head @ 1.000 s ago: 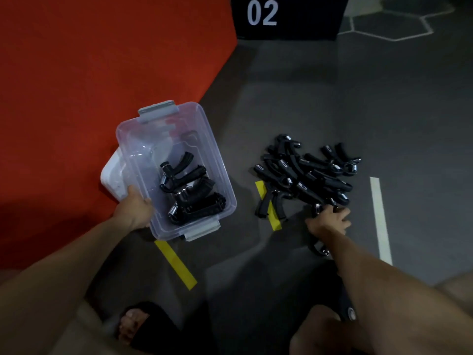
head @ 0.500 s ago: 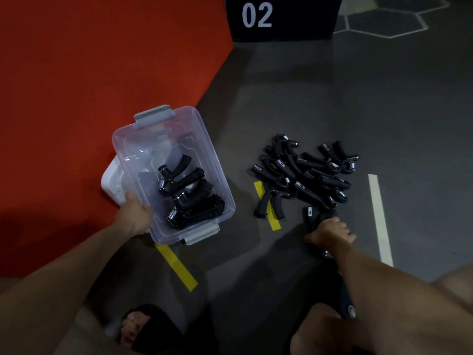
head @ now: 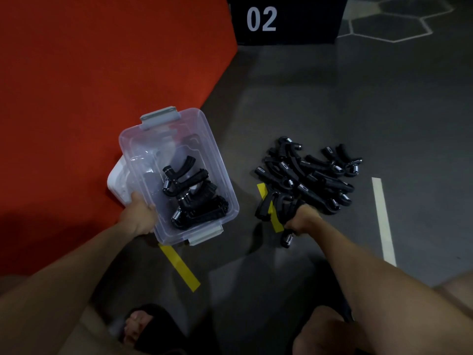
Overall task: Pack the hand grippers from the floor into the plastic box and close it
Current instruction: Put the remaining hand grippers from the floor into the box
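Observation:
A clear plastic box [head: 222, 172] with grey latches stands open on the floor, half on the red mat. Several black hand grippers [head: 190, 193] lie in its near end. My left hand [head: 139, 216] grips the box's near left rim. A pile of black hand grippers [head: 309, 175] lies on the dark floor to the right of the box. My right hand [head: 303, 219] is closed around one hand gripper [head: 287, 239] at the pile's near edge, its spring end sticking out below my fist. The white lid [head: 116, 183] lies under the box's left side.
A red mat [head: 89, 85] covers the floor to the left. A black block marked 02 [head: 286, 19] stands at the back. Yellow tape strips [head: 180, 269] and a white line [head: 382, 216] mark the floor. My foot in a black sandal [head: 143, 329] and my knee [head: 327, 331] are near.
My right hand closed on a hand gripper at the pile's near edge and has carried it a little to the left. My left hand stays on the box rim.

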